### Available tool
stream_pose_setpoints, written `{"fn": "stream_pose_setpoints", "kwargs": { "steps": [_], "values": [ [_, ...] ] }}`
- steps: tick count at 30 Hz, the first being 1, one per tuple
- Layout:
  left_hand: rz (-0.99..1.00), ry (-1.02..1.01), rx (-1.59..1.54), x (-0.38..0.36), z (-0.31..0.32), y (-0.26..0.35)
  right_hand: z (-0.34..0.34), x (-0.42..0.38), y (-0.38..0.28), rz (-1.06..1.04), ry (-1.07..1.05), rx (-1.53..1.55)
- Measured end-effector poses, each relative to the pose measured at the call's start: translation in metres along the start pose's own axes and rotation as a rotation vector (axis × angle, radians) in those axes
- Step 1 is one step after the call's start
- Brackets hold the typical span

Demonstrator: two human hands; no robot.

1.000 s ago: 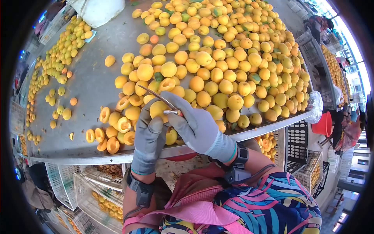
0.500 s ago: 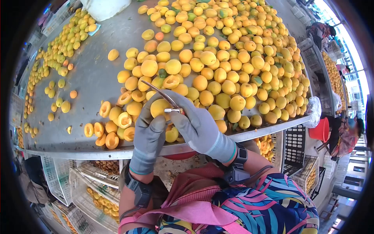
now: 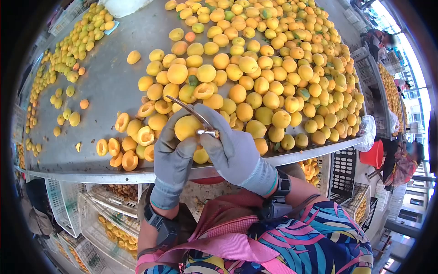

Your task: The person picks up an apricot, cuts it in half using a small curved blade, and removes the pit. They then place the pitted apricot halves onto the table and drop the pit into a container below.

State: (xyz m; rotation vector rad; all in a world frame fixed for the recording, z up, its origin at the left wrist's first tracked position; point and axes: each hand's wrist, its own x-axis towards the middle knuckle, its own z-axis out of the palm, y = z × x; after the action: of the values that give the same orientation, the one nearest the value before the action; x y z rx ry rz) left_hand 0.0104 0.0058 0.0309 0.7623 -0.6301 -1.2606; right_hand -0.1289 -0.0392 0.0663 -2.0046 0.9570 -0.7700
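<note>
My left hand (image 3: 173, 157), in a grey glove, is closed around a whole yellow apricot (image 3: 186, 128). A thin curved knife (image 3: 188, 108) is gripped in my right hand (image 3: 233, 148), also gloved. Its blade points up and to the left across the top of the apricot, and a shiny metal collar shows by my right thumb. Just left of my hands lie several halved apricots (image 3: 130, 160), some with their hollow cut faces up. Whole apricots (image 3: 244, 112) are heaped beyond and to the right of both hands on the metal table (image 3: 107, 86).
A second band of greener apricots (image 3: 68, 59) runs along the table's far left. Plastic crates (image 3: 68, 205) with fruit stand below the front edge. To the right are a black crate (image 3: 343, 169), a red bucket (image 3: 372, 154) and a seated person (image 3: 401, 164).
The view has shifted slightly. My hands keep the same hold on the apricot and the knife, with the knife's metal collar turned a little.
</note>
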Motion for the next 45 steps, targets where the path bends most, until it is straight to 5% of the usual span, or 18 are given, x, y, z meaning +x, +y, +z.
{"fn": "stream_pose_setpoints", "kwargs": {
  "steps": [22, 25, 27, 31, 34, 37, 39, 40, 45],
  "values": [
    [0.123, 0.08, 0.155, -0.009, -0.015, 0.001, 0.032, 0.01, 0.02, 0.018, -0.085, -0.058],
    [0.135, 0.086, 0.15, -0.004, -0.016, 0.001, 0.03, 0.019, 0.017, -0.121, -0.038, 0.206],
    [0.178, 0.049, 0.204, 0.001, -0.019, 0.001, 0.016, 0.02, 0.002, 0.404, -0.301, 0.763],
    [0.135, 0.048, 0.179, 0.0, -0.017, 0.003, 0.008, 0.017, -0.006, 0.589, -0.271, 0.953],
    [0.096, -0.04, -0.023, 0.003, -0.02, 0.002, -0.01, 0.013, 0.006, 0.596, -0.541, 1.257],
    [0.024, -0.007, -0.174, 0.003, -0.022, -0.002, -0.017, 0.01, -0.001, 0.516, -0.534, 1.029],
    [0.054, -0.002, -0.159, 0.006, -0.021, -0.005, -0.009, 0.002, 0.001, 0.35, -0.28, 0.821],
    [0.044, 0.007, -0.175, 0.005, -0.024, -0.005, -0.013, 0.004, 0.001, 0.174, -0.263, 0.499],
    [0.048, -0.003, -0.172, 0.008, -0.017, -0.004, -0.008, 0.002, 0.003, 0.099, -0.257, 0.226]
  ]
}}
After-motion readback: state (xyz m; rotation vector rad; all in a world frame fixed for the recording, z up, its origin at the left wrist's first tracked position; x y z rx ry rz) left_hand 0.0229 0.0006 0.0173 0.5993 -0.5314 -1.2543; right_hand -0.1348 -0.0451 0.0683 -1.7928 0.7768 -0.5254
